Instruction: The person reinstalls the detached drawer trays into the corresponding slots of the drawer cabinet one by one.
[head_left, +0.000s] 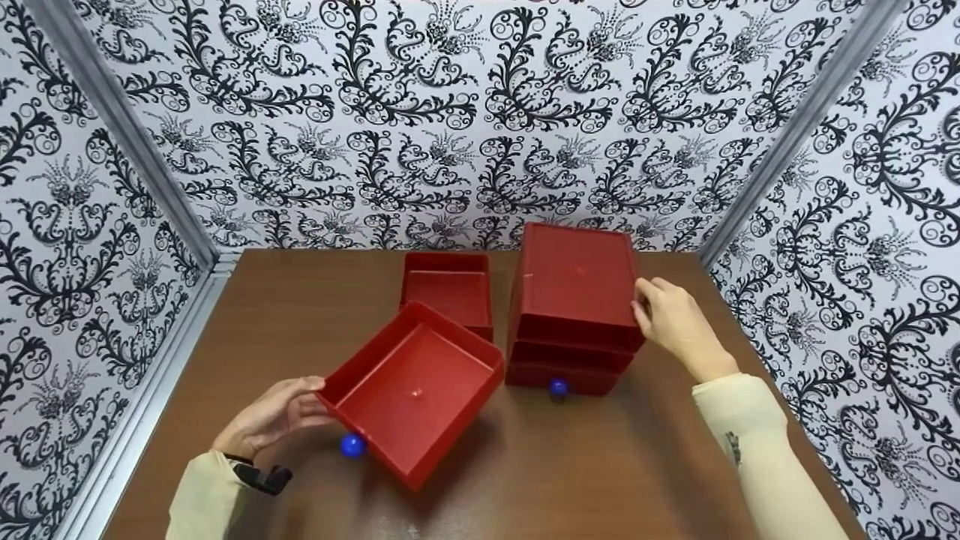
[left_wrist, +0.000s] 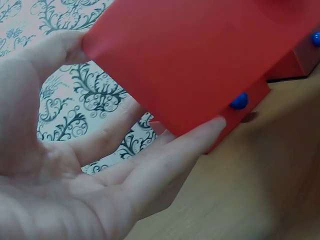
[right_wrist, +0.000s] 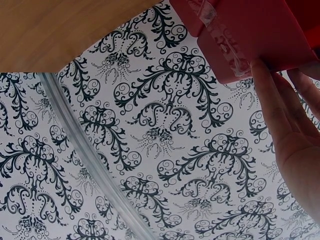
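Red drawer (head_left: 427,367), pinched in the left hand's (head_left: 271,416) fingers: carrying seems the step, levelling likely next. Right hand (head_left: 677,321) touches the cabinet (head_left: 577,281); whether it grips, I can't tell.

Three red plastic box drawers (head_left: 420,390) (head_left: 450,292) (head_left: 596,383), one red plastic cabinet (head_left: 581,274) with two open bays (head_left: 577,334) (head_left: 574,358), two bare hands (head_left: 274,412) (head_left: 675,319), two cream cloth sleeves (head_left: 202,495) (head_left: 757,435), two round blue knobs (head_left: 352,445) (head_left: 558,387) in the head view and two in the left wrist view, overlap between them unclear, one brown wood-grain tabletop (head_left: 315,300), three white walls (head_left: 67,210) (head_left: 420,90) (head_left: 862,247) patterned with black scrolls, two grey metal corner posts (head_left: 142,142) (head_left: 802,142)
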